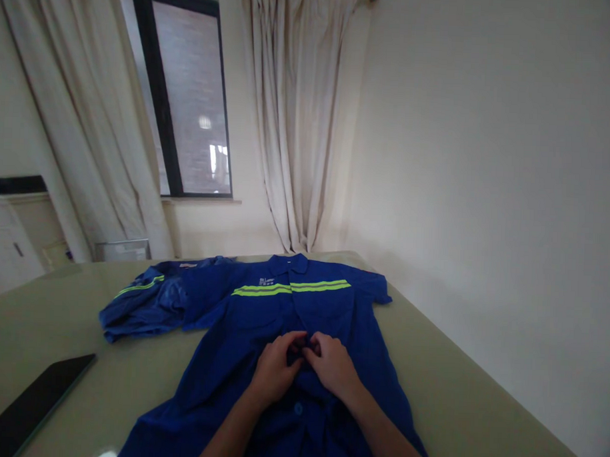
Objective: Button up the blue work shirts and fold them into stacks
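My left hand [275, 371] and my right hand [336, 371] are close together over the front of the blue shirt [327, 309], fingers curled in and thumbs turned toward each other. Each hand pinches a bit of the cloth at the middle of the front; the exact bit between my fingertips is too dark to make out.

The shirt lies spread on the pale green table [144, 369], right in front of me, its collar [288, 264] pointing away toward the window [192, 98]. A yellow-green stripe [321, 286] crosses the chest above my hands, with small pale lettering [266, 281] just over it on the left side of the view. Below my hands, between my forearms, a round button [298, 408] shows on the front. The lower part of the shirt runs under my arms and out of view.

To the left, a crumpled blue garment [165, 300] with its own bright stripe lies against the shirt; I can't tell exactly where one ends and the other begins. Nearer me on that side, a flat black slab [36, 406] lies on the table, well apart from the cloth. Pale curtains [299, 108] hang beyond the table.
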The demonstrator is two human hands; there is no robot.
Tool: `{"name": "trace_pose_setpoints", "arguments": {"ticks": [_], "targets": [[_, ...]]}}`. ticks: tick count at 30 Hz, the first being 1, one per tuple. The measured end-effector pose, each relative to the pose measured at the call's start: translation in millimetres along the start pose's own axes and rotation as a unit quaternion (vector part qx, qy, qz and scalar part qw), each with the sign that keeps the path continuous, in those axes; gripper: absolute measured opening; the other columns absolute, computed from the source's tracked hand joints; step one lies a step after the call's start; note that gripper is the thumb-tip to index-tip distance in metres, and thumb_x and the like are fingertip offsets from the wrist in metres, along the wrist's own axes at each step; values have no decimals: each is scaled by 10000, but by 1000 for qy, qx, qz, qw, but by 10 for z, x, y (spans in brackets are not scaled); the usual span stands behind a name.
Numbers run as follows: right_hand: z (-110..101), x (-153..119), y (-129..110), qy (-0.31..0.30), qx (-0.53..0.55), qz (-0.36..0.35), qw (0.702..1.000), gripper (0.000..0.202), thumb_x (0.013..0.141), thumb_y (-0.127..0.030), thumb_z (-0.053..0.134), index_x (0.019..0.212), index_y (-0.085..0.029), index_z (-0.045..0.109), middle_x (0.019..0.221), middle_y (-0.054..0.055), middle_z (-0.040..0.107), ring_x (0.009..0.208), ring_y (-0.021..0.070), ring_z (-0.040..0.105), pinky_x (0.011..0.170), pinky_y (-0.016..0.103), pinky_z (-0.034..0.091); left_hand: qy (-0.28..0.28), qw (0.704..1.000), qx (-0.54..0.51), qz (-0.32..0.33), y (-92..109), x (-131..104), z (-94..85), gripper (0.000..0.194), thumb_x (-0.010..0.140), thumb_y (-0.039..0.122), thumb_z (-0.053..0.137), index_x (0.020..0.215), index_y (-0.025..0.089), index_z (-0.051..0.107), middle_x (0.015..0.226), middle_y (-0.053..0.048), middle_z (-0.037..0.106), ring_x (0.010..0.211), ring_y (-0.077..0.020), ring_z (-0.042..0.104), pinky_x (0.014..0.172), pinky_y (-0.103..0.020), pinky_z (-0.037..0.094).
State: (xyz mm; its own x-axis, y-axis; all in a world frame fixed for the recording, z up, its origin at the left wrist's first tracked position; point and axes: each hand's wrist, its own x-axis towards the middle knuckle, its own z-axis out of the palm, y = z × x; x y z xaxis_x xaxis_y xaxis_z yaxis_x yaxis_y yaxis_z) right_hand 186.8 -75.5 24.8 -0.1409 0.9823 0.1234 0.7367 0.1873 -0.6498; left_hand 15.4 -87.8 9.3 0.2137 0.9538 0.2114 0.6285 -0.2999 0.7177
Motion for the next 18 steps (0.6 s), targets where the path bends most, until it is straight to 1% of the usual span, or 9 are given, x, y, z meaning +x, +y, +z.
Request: {"name": "trace_pose_setpoints", "arguments": {"ticks": [1,3,6,8,10,12,13,16,18], "targets": [[0,12,12,4,1,-8,1000,67,858,-202,606,821,-229,654,757,18,701,733,190,662,629,260,362,2,1000,-11,-11,-7,10,11,503,820,183,605,1315,274,615,1206,-30,721,1039,-196,652,939,-325,464],[-18,24,41,23,15,-19,999,126,852,-147,542,844,-235,632,728,-1,670,711,180,650,631,257,367,12,999,-10,-39,-12,30,35,464,821,213,609,1283,245,629,1153,-37,731,1000,-197,657,904,-317,473],[-61,0,60,58,35,-43,997,252,851,-138,510,1055,-252,606,734,-29,636,697,177,636,654,256,393,19,997,4,-73,-20,70,65,441,818,246,614,1257,209,646,1079,-46,737,948,-207,657,864,-320,474],[-82,-32,44,45,28,-80,995,313,857,-126,488,1113,-268,598,802,-24,658,758,177,651,701,257,413,14,997,-7,-76,-39,102,77,470,794,230,624,1262,199,652,1069,-49,737,947,-210,654,859,-318,471],[-91,-60,20,12,1,-115,993,271,863,-118,476,1014,-268,643,888,-7,689,858,180,664,763,259,423,9,997,-29,-71,-73,131,87,499,758,192,630,1256,189,663,1057,-48,740,936,-204,653,854,-310,473],[-87,-75,3,-9,-27,-120,992,202,861,-148,524,937,-257,676,948,7,706,914,189,663,785,261,428,10,996,-56,-68,-114,151,101,510,744,174,621,1252,175,671,1034,-47,741,887,-193,650,825,-302,483],[-83,-78,-1,-13,-36,-114,993,169,859,-181,564,945,-255,689,965,10,711,920,193,663,781,261,432,14,995,-70,-67,-135,157,110,512,750,177,610,1258,168,670,1025,-47,740,854,-188,646,804,-302,489],[-61,-74,-2,-4,-44,-102,994,164,860,-276,647,1013,-254,701,1018,15,719,947,203,665,790,265,442,33,992,-109,-58,-178,161,135,519,789,210,573,1300,160,652,1056,-60,734,819,-185,639,790,-315,502],[-46,-75,-6,16,-47,-103,993,146,896,-289,622,1012,-249,700,1034,19,717,972,203,665,818,267,440,44,989,-132,-44,-187,163,138,514,812,237,558,1313,161,646,1092,-70,731,871,-193,651,840,-325,508]]}}
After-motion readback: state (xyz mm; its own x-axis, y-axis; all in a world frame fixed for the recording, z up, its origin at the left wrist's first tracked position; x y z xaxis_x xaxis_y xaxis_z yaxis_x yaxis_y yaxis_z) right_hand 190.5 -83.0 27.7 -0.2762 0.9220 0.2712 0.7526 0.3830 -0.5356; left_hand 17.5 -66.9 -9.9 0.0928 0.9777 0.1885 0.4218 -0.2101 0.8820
